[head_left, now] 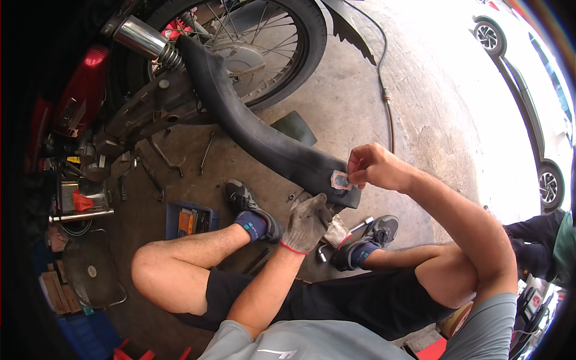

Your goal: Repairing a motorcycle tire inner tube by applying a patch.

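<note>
A black inner tube [252,141] stretches from the motorcycle's wheel down toward me. Near its close end sits a small patch [339,180] with a dark middle and a pale, orange-edged rim. My left hand [305,225], in a grey-white work glove with a red cuff, supports that end from below, its fingers partly hidden by the rubber. Bare, my right hand [377,168] pinches the patch's right edge between thumb and forefinger. Whether it grips the patch itself or a thin film on it is too small to tell.
The spoked wheel [312,42] and red motorcycle body [84,84] stand at upper left. Wrenches [207,153] and a blue tray [171,222] lie on the floor. Between my feet are another glove [338,233] and a metal socket wrench [362,224]. A hose [381,66] runs behind.
</note>
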Available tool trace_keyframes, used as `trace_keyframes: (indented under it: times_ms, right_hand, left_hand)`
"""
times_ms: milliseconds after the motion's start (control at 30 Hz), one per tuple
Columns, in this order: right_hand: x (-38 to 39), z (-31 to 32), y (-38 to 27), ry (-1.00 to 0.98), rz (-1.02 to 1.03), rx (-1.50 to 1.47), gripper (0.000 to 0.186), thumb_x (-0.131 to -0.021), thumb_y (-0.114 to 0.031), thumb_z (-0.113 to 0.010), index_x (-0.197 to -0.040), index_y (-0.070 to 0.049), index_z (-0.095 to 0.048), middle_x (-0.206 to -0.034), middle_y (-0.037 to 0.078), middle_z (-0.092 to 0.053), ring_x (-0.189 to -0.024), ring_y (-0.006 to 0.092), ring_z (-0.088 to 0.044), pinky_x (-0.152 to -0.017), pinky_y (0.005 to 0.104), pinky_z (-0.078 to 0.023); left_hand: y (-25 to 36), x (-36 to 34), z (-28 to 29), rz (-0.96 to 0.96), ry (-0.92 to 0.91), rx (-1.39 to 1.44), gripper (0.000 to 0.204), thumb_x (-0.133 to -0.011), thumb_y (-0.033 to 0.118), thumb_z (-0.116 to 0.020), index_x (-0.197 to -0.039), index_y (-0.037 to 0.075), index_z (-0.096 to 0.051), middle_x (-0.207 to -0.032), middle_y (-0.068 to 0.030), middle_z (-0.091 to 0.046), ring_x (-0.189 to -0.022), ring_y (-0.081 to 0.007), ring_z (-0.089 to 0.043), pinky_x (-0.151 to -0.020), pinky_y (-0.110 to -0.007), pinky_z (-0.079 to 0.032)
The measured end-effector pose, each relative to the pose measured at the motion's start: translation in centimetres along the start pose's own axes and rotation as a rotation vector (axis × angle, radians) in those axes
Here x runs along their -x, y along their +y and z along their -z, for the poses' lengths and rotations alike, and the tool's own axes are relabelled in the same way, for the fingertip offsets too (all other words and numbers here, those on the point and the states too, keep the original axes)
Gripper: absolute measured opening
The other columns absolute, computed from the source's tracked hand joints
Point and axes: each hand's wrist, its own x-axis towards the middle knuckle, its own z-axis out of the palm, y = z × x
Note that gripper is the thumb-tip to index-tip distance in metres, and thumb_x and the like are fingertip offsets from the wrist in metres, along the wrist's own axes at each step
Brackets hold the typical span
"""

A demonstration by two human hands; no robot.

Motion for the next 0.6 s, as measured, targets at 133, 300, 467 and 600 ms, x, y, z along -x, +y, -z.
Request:
trace_keyframes:
  times_ms: [133,300,467,600]
  right_hand:
    - [-0.16,-0.71,0.14,-0.009,0.011,0.041,0.009,-0.080,-0.007,-0.070,-0.085,0.000,-0.067,-0.072,0.008,-0.070,-0.069,0.0151,-0.068,-0.064,0.0321,-0.053]
    - [-0.24,-0.84,0.14,-0.004,-0.001,0.047,0.010,-0.080,-0.007,-0.070,-0.085,0.000,-0.068,-0.072,0.008,-0.070,-0.069,0.0151,-0.068,-0.063,0.0324,-0.053]
    - [-0.28,-0.98,0.17,0.007,-0.006,0.057,0.010,-0.080,-0.007,-0.071,-0.085,0.000,-0.068,-0.072,0.008,-0.070,-0.069,0.0152,-0.069,-0.063,0.0322,-0.054]
    - [-0.33,-1.17,0.21,0.010,-0.002,0.043,0.010,-0.080,-0.007,-0.071,-0.085,0.001,-0.068,-0.073,0.008,-0.070,-0.069,0.0152,-0.070,-0.064,0.0323,-0.055]
  left_hand:
    - [0.07,0.06,0.10,0.032,0.029,0.017,0.031,-0.104,0.013,-0.055,-0.133,0.002,-0.055,-0.118,-0.0124,-0.067,-0.102,-0.0219,-0.069,-0.087,-0.036,-0.059]
    - [-0.12,0.23,0.15,-0.076,-0.004,-0.223,0.032,-0.103,0.013,-0.057,-0.133,0.003,-0.056,-0.115,-0.0119,-0.069,-0.099,-0.0212,-0.069,-0.080,-0.032,-0.059]
    - [0.23,0.09,-0.10,0.018,-0.018,-0.020,0.034,-0.102,0.012,-0.060,-0.134,0.003,-0.056,-0.118,-0.0119,-0.068,-0.105,-0.0225,-0.069,-0.083,-0.033,-0.059]
    - [0.29,0.23,-0.81,-0.012,-0.002,-0.044,0.035,-0.101,0.012,-0.061,-0.134,0.003,-0.057,-0.122,-0.0121,-0.068,-0.110,-0.0240,-0.068,-0.087,-0.034,-0.058]
